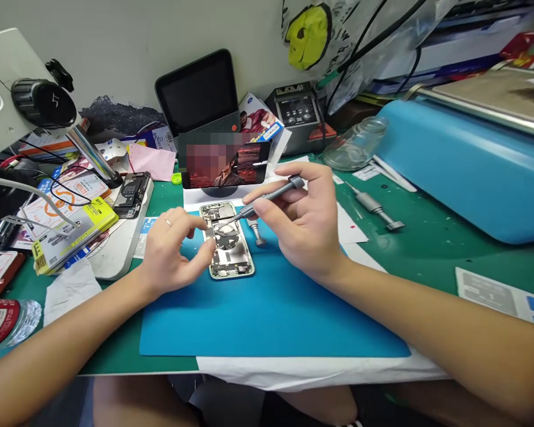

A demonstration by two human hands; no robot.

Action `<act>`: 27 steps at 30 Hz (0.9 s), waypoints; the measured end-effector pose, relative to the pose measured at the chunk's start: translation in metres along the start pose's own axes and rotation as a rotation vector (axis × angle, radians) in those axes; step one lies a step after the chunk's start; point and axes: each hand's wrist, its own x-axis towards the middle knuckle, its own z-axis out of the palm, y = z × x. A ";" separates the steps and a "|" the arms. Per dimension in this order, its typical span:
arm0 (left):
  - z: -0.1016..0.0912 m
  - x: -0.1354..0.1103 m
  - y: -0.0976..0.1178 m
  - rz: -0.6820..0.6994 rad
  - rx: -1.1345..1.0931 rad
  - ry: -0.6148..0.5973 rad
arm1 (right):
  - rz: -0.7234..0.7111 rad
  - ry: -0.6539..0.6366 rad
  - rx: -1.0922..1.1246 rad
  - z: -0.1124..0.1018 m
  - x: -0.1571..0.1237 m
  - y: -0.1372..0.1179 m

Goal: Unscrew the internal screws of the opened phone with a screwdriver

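An opened smartphone (234,258), its inner boards and parts exposed, lies on a blue mat (258,314). My left hand (173,249) is at its left side, thumb and forefinger apart, their tips over the edge. Gripped in my right hand (309,225) is a grey screwdriver (271,194), tilted down to the left with its thin tip over the middle of the phone. Just right of the phone, a second screwdriver (256,234) rests on the mat, partly hidden behind my right hand.
A phone playing video (253,166) leans behind the mat, before a dark smart display (198,95). Yellow boxes (75,234) and a microscope stand (86,145) crowd the left. Rightward are another screwdriver (374,206), a glass jar (356,142) and a rolled blue mat (471,172).
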 end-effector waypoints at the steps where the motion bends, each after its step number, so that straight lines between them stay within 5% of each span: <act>1: 0.003 -0.001 -0.004 -0.003 0.000 -0.015 | 0.000 -0.005 -0.018 -0.001 0.000 0.001; 8: 0.008 -0.010 -0.010 0.007 -0.018 -0.085 | 0.021 -0.086 0.017 0.000 -0.002 0.004; 16: 0.010 -0.013 -0.013 0.090 0.033 -0.111 | 0.149 -0.054 0.155 0.005 -0.004 -0.004; 27: 0.011 -0.014 -0.016 0.128 0.009 -0.099 | 0.148 -0.067 0.165 0.005 -0.006 -0.006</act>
